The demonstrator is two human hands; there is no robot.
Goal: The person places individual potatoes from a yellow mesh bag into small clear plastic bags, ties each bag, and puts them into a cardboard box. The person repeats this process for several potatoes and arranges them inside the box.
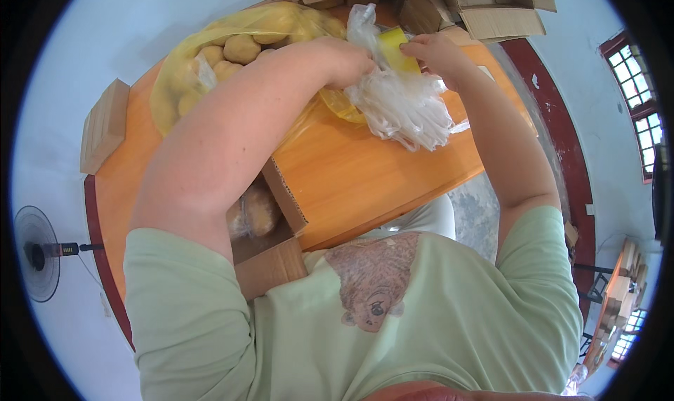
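Observation:
Both of my arms reach to the far side of the wooden table. My left hand (pixel 354 63) grips the edge of a crumpled clear plastic bag (pixel 368 22), its fingertips partly hidden. A bunch of thin clear plastic bags (pixel 405 111) lies just below the two hands. My right hand (pixel 439 56) pinches the edge of a flat yellow piece (pixel 397 51), which stands partly behind clear plastic. Left of my hands is a large yellow translucent plastic bag (pixel 174 80) full of round tan potato-like produce (pixel 242 49); my left forearm crosses in front of it.
An open cardboard box (pixel 284 190) holding plastic-wrapped brown produce (pixel 260 210) stands at the near edge of the wooden table (pixel 363 174). Open cartons (pixel 500 11) crowd the far edge. A cardboard piece (pixel 105 127) stands at the left, near a fan (pixel 39 253).

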